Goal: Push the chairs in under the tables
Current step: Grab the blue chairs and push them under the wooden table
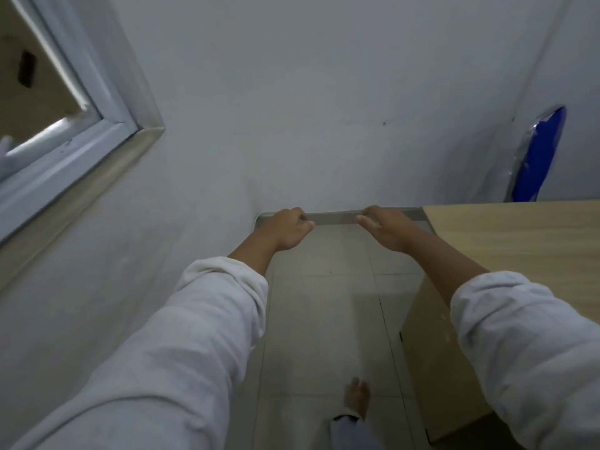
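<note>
Two white sleeves (181, 336) fill the lower corners of the view, both rolled back above the wrist, and the forearms reach forward from them toward the far end of a tiled floor (324, 303). Between the sleeves, near the bottom edge, a bare foot (357, 396) stands on the tiles, with a grey trouser cuff just below it.

Both hands meet on a thin grey bar (331, 217) that runs level along the foot of the white wall (292, 92). It may be the top rail of a chair back, but no seat or legs show, so I cannot tell for sure. The left hand (285, 228) sits at the bar's left end, fingers curled over it and thumb tip pressed against its near face, closed around it. The right hand (386, 227) lies further right along the same bar, fingers bent over the top and thumb pointing left along it; whether it fully clamps the bar or only rests on it I cannot tell.

The bar's right end meets the far left corner of a light wooden table (519, 241), whose top fills the right side and whose side panel drops to the floor. Behind the table's far edge, a blue object (539, 157) wrapped in shiny plastic leans against the wall. At the upper left, a white-framed window (81, 118) is set into the wall.
</note>
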`<action>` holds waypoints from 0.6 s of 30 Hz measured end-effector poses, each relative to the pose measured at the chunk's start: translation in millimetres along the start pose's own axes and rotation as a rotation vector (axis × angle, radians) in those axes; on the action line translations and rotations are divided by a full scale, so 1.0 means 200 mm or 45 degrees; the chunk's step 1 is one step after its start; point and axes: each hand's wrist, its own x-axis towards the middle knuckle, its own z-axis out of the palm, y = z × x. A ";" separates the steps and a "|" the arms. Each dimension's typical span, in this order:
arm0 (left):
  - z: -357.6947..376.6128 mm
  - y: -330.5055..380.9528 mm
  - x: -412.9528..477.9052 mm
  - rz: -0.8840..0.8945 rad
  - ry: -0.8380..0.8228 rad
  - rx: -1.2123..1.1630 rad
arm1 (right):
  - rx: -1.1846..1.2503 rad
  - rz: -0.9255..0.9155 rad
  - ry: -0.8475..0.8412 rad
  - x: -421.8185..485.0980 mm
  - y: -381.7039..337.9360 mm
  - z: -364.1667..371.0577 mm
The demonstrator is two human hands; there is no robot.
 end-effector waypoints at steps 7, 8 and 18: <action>-0.02 0.19 0.91 0.053 -0.082 0.005 | 0.026 0.107 0.001 0.71 0.37 -0.28; -0.02 0.23 1.03 0.063 -0.091 0.007 | 0.021 0.120 0.000 0.80 0.43 -0.32; 0.03 0.65 2.11 0.235 -0.197 0.029 | -0.049 0.271 0.036 1.51 1.01 -0.66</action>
